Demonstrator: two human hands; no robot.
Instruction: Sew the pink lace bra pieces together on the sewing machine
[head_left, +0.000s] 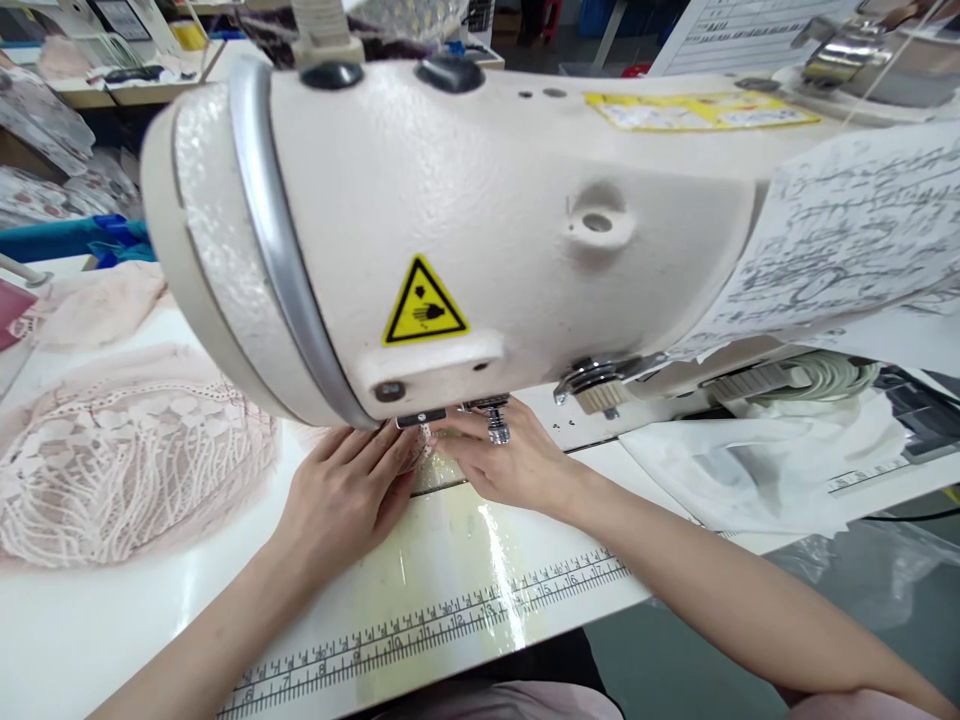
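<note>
A cream sewing machine head (465,220) fills the upper view, with a yellow warning sticker (424,303) on its front. Both my hands lie under it on the white table (90,620). My left hand (349,490) rests flat with fingers stretched toward the presser foot (495,420), pressing a small piece of pink lace (429,452) at the needle. My right hand (502,460) comes in from the right, fingers together on the same lace beside the foot. The needle itself is hidden by the machine head.
A pile of pink lace fabric (127,460) lies at the left on the table. A ruler strip (450,620) runs along the table's front edge. White paper and plastic sheets (765,460) sit at the right. Printed paper (847,240) hangs over the machine arm.
</note>
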